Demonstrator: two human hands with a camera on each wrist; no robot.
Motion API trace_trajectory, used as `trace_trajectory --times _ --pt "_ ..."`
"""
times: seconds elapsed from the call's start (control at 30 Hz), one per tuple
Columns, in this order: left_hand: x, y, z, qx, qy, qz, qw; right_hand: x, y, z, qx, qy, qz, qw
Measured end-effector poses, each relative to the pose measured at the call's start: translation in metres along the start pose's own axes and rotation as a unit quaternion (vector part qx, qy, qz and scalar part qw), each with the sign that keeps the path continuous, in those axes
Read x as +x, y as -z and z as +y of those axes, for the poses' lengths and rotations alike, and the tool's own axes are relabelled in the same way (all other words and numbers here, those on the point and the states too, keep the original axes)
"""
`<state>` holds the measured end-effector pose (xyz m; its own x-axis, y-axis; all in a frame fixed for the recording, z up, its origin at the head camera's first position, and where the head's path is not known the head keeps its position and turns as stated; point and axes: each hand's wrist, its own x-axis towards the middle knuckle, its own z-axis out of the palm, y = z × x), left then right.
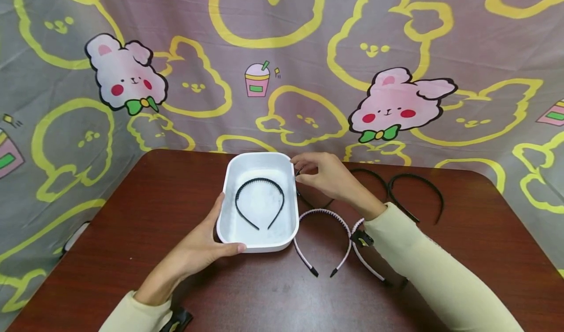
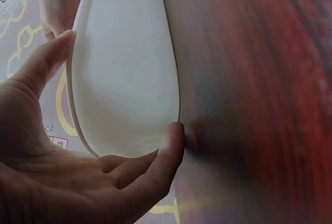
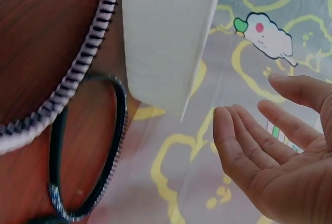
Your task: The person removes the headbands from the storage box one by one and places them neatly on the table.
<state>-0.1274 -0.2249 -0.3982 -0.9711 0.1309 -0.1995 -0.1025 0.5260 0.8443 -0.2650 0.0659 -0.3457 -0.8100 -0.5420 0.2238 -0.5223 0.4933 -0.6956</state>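
Note:
My left hand [image 1: 196,246] grips a white rounded container [image 1: 259,249] at its front left corner, thumb on the rim and fingers along the outer wall, as the left wrist view shows. Inside the container lies a black toothed headband [image 1: 260,179], its ends toward me. Just beyond the right rim hovers my right hand [image 1: 326,175], its fingers loosely bent and nothing between them in the right wrist view. A black headband [image 3: 123,110] lies beneath that hand, partly hidden in the head view. Closer to me is a pale pink headband [image 1: 323,211] with dark tips.
Right of the container, two more black headbands [image 1: 440,195] lie toward the back of the brown table [image 1: 282,297]. A second pale headband [image 1: 369,269] is partly covered by the right sleeve [image 1: 418,253]. A patterned curtain [image 1: 299,67] hangs behind the table.

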Motion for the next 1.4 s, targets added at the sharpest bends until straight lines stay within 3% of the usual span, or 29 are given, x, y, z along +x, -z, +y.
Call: trace_trajectory --times 0.4,0.87,1.4 --pt "0.000 0.000 -0.001 0.003 -0.002 0.002 1.0000 0.025 -0.023 -0.006 0.018 -0.032 -0.029 0.9989" --pt "0.000 0.001 0.001 -0.008 -0.012 -0.001 0.9999 0.053 -0.050 -0.005 0.023 -0.027 -0.083 0.9959" --pt "0.001 0.001 -0.001 -0.024 -0.019 -0.003 0.9995 0.071 -0.077 0.000 0.009 -0.021 -0.090 0.9957"
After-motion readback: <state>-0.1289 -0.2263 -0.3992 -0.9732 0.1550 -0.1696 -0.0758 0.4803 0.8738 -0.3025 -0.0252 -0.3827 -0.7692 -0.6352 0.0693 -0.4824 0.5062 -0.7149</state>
